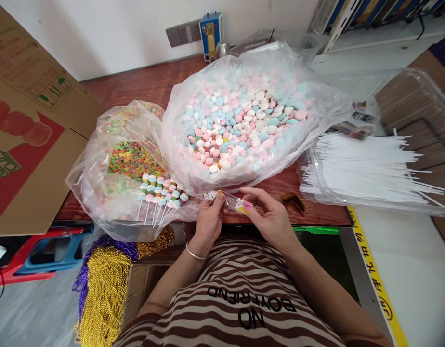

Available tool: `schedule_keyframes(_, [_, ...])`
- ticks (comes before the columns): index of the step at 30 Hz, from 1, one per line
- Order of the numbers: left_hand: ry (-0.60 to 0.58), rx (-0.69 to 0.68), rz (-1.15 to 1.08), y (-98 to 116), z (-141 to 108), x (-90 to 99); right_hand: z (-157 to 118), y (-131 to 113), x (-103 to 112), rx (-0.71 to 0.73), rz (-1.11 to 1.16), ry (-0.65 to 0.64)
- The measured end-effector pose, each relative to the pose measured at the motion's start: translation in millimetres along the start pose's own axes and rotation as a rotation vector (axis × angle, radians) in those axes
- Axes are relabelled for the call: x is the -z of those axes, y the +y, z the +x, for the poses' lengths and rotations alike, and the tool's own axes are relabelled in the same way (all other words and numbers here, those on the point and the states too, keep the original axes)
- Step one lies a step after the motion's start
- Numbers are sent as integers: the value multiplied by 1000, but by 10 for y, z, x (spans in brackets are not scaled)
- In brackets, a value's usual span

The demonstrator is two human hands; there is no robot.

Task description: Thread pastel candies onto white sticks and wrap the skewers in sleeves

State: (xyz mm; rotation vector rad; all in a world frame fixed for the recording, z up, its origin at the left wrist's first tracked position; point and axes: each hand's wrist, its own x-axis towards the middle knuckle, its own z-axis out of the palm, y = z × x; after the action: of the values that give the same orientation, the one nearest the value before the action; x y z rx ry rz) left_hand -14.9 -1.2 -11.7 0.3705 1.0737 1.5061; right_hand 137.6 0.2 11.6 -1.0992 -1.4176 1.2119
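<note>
While the left hand [208, 217] pinches one end of a small printed wrapper [243, 206], the right hand [270, 214], just apart, grips the other, apparently to hold it taut; candy sticks [163, 193] lie left of both, pastel sweets [255, 118] beyond, likely for easy reach.

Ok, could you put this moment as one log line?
left hand: pinching patterned piece | right hand: pinching wrapper | at left: candy sticks | ahead: pastel candies | at right: white sticks
</note>
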Motion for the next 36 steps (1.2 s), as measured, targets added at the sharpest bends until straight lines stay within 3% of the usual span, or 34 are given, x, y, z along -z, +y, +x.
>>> schedule_keyframes(3, [-21, -13, 39, -7, -15, -2, 21, -15, 47, 108, -118, 9])
schedule_keyframes(9, [-165, 124, 109, 20, -8, 39, 53, -54, 125, 226, -294, 25])
schedule_keyframes(16, [-148, 158, -6, -30, 11, 63, 51, -77, 87, 264, -297, 23])
schedule_keyframes(21, [-230, 173, -51, -4, -2, 54, 59, -91, 89, 382, -408, -51])
schedule_keyframes(24, [-208, 174, -42, 42, -2, 52, 68, -120, 94, 450, -482, -87])
schedule_keyframes(29, [-132, 244, -206, 48, 43, 86, 93, -231, 66, 525, -488, 12])
schedule_keyframes(36, [-89, 294, -322, 71, 73, 90, 80, -416, 9, 554, -427, 5])
